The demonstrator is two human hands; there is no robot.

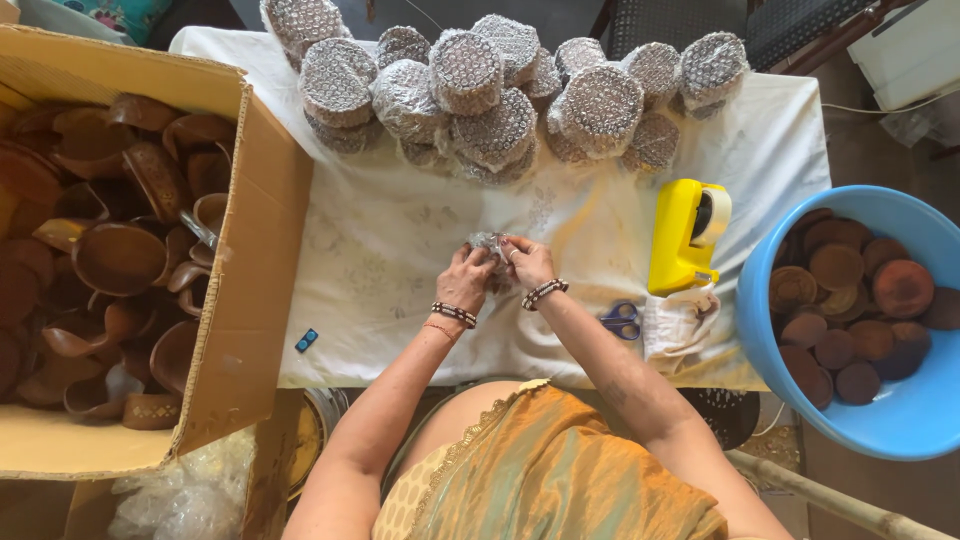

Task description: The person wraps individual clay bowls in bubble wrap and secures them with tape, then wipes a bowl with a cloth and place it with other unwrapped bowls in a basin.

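My left hand (464,278) and my right hand (528,260) meet over the middle of a white cloth-covered table (400,250). Both grip a small bundle wrapped in clear plastic film (489,243), which is mostly hidden between the fingers. Beaded bracelets sit on both wrists. A pile of round, film-wrapped stacks (500,90) lies along the table's far edge. A yellow tape dispenser (685,235) stands to the right of my right hand.
A cardboard box (250,250) full of brown clay lamps (110,260) is at the left. A blue tub (900,420) of round brown clay pieces is at the right. Blue-handled scissors (624,320) and a white cloth bag (680,325) lie near the dispenser.
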